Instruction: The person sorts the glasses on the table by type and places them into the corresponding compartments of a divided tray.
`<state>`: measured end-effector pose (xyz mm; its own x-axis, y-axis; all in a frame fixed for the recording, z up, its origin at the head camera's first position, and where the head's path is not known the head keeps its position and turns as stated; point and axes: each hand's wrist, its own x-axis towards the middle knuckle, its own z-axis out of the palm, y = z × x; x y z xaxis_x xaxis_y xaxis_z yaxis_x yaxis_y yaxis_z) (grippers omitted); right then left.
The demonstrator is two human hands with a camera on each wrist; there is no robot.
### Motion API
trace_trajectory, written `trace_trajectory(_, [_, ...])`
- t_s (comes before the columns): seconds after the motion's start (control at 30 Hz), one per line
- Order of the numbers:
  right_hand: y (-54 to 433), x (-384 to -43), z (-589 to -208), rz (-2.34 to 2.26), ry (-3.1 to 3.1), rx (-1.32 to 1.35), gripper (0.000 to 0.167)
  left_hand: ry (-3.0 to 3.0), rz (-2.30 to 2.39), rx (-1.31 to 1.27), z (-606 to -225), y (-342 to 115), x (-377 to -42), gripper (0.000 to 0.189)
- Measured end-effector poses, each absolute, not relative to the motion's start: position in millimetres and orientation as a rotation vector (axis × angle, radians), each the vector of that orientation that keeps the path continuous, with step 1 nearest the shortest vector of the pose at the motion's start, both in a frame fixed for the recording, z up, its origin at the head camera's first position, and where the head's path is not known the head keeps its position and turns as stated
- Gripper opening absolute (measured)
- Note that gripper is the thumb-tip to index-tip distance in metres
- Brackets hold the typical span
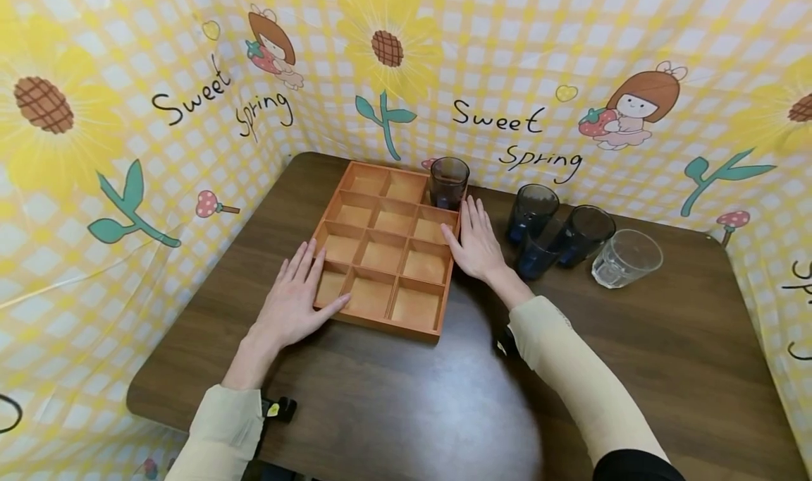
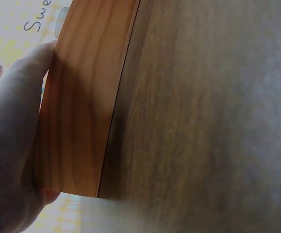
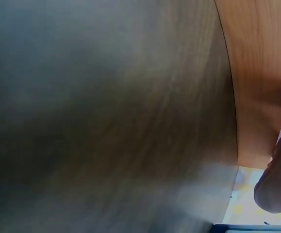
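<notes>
A wooden divided tray (image 1: pixel 387 324) lies on the table, split into several square compartments. In its back right compartment stands a dark tinted glass (image 1: pixel 450 181), upright. My left hand (image 1: pixel 292 301) rests on the tray's front left corner, fingers extended along the left side and thumb over the front edge. The left wrist view has this hand (image 2: pixel 9 126) against the tray's wooden wall (image 2: pixel 82 97). On the right side, my right hand (image 1: pixel 477 245) lies along the wall, fingers straight and thumb over the rim. Part of it (image 3: pixel 278 179) borders the wall (image 3: pixel 259 73) in the right wrist view.
Right of my right hand, three dark blue glasses (image 1: pixel 590 234) stand close together, with a clear glass (image 1: pixel 626 257) beside them. The brown table (image 1: pixel 685 368) has a checked yellow cloth (image 1: pixel 507 51) hanging behind and at its sides.
</notes>
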<state>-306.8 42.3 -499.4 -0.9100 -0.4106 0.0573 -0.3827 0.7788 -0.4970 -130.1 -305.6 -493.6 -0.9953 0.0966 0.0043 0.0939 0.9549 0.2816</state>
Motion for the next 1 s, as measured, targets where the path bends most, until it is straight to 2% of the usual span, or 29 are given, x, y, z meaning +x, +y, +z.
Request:
trace_trajectory(0.57, [70.1, -265.0, -501.7, -0.756, 2.860, -0.845, 0.093, 3.117, 0.463, 0.187, -495.1, -303.7, -128.6, 0.109])
trace_trajectory(1.0, [93.2, -234.0, -496.2, -0.590, 2.845, -0.966, 0.084, 3.122, 0.472, 0.176, -494.6, -304.5, -129.5, 0.108])
